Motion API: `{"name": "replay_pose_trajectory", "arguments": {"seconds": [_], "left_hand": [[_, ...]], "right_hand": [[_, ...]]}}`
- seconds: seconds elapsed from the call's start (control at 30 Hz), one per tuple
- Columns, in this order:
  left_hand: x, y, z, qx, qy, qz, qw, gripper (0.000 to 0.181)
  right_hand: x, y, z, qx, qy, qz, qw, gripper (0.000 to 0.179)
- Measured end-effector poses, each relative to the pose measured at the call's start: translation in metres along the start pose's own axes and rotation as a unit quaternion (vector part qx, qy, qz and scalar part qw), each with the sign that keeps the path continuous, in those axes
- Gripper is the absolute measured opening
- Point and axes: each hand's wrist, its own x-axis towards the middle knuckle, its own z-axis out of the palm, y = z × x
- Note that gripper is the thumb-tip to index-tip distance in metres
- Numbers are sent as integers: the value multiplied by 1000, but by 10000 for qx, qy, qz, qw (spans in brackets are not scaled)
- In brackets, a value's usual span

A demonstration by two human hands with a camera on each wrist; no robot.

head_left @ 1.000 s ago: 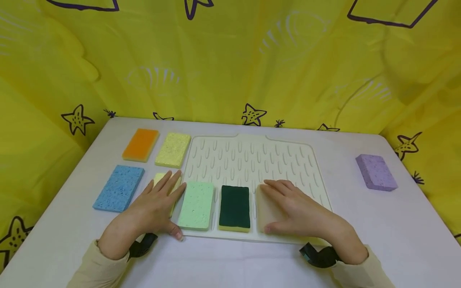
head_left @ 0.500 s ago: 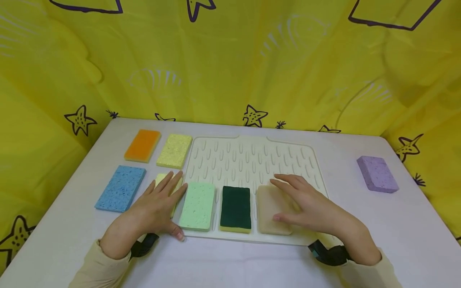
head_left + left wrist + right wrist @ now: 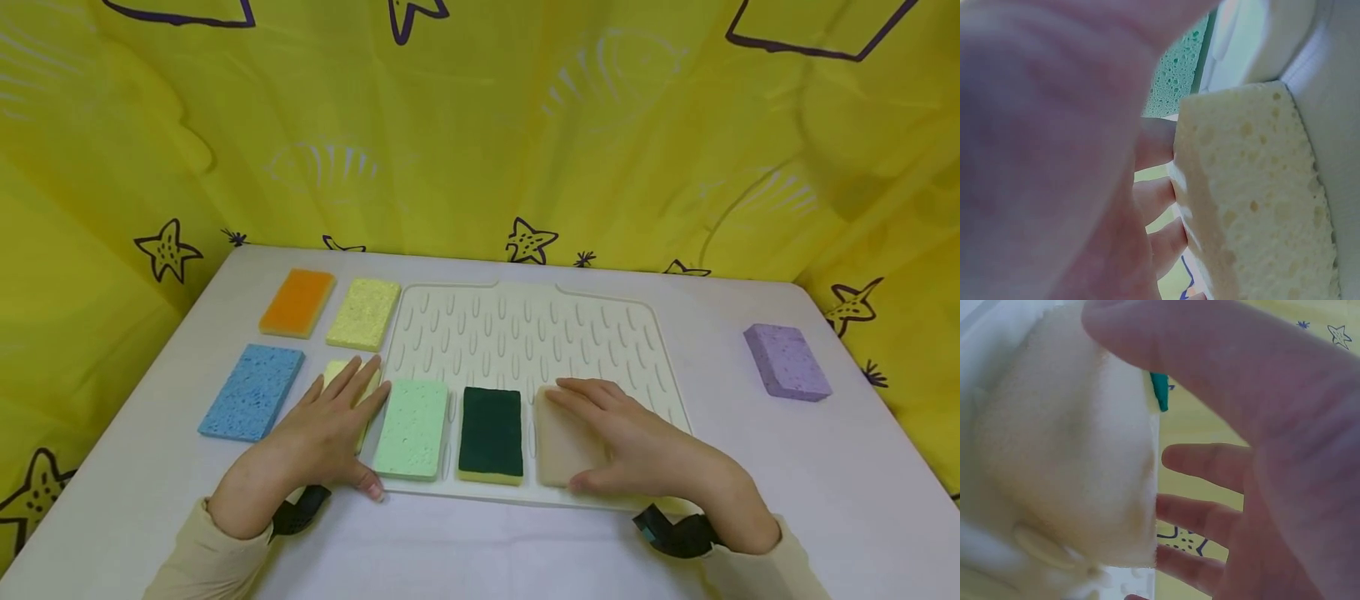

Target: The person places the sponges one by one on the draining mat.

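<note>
Behind: yellow printed cloth (image 3: 450,125) | below: white tabletop (image 3: 487,558) | atop: ridged mat (image 3: 495,342), beige sponge (image 3: 562,446)

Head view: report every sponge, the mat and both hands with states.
Orange sponge, flat on table
Yellow sponge, flat on table
Blue sponge, flat on table
Pale yellow sponge, partly covered
Mint sponge, flat on mat
Dark sponge, flat on mat
Beige sponge, on mat, partly covered
Purple sponge, flat on table
Mat, flat on table
Left hand, spread over pale yellow sponge
Right hand, partly over beige sponge
</note>
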Motion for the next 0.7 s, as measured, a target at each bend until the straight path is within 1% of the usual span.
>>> {"name": "replay_pose_trajectory", "arguments": {"seconds": [0.17, 0.33, 0.5, 0.7], "left_hand": [[0, 0, 0, -12, 8, -1, 10000, 134], [0, 0, -1, -7, 10, 2, 10000, 134], [0, 1, -2, -29, -28, 4, 10000, 133], [-1, 1, -1, -35, -23, -18, 10000, 132]], "right_hand": [[-1, -1, -2, 13, -19, 55, 10000, 89], [-2, 1, -2, 21, 29, -32, 10000, 87], [-4, 8, -7, 31, 368, -201, 9991, 80], [-10, 18, -19, 46, 750, -208, 9970, 72]]}}
